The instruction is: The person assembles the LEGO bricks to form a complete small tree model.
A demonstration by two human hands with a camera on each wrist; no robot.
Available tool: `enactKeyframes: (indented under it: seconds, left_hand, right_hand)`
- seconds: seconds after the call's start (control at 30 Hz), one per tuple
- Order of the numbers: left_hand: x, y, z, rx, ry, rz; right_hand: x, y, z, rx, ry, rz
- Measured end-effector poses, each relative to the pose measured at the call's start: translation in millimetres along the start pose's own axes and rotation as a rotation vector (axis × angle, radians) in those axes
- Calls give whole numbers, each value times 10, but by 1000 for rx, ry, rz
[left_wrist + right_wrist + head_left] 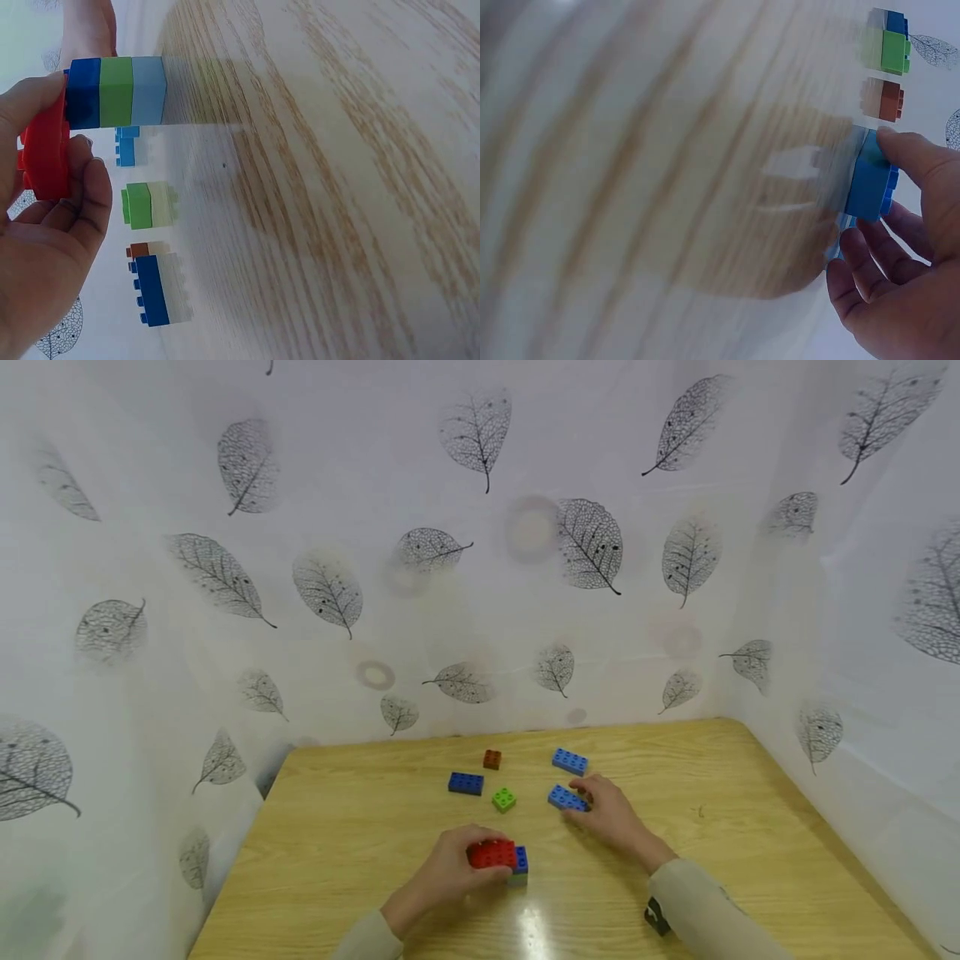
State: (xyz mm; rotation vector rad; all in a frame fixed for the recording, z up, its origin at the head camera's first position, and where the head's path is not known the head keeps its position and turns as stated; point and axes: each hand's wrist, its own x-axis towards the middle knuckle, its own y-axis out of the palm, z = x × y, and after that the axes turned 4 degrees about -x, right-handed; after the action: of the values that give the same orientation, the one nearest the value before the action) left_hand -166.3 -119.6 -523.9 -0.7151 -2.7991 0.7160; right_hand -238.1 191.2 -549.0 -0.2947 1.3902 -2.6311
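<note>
In the head view my left hand [457, 862] grips a red brick [495, 853] between thumb and fingers. That brick sits on one end of a small stack: the left wrist view shows a dark blue brick [84, 94], a green brick [116, 91] and a light blue brick [149, 91] under it, standing on the table. My right hand [615, 818] has its thumb and index finger at opposite sides of a blue brick [566, 797] on the table. In the right wrist view the thumb overlaps that brick's edge; the other fingers are loosely bent.
Behind the hands lie another blue brick [570, 762], a brown brick [492, 759], a dark blue brick [466, 783] and a small green brick [504, 799]. A dark object [656, 917] lies by the right forearm. A leaf-patterned curtain [480, 593] surrounds the wooden table [315, 843].
</note>
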Motion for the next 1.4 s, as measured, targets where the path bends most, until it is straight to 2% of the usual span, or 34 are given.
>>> enactKeyframes:
  seconds: [0.27, 0.53, 0.8, 1.4]
  left_hand:
    - [3, 2, -4, 0, -14, 1]
    - [4, 0, 0, 9, -19, -4]
    - [6, -2, -11, 4, -26, 1]
    - [3, -8, -10, 10, -13, 3]
  right_hand:
    - [33, 37, -29, 9, 10, -3]
    - [-15, -61, 94, 71, -6, 1]
    - [-134, -209, 255, 114, -137, 22]
    - [-370, -350, 515, 183, -293, 111]
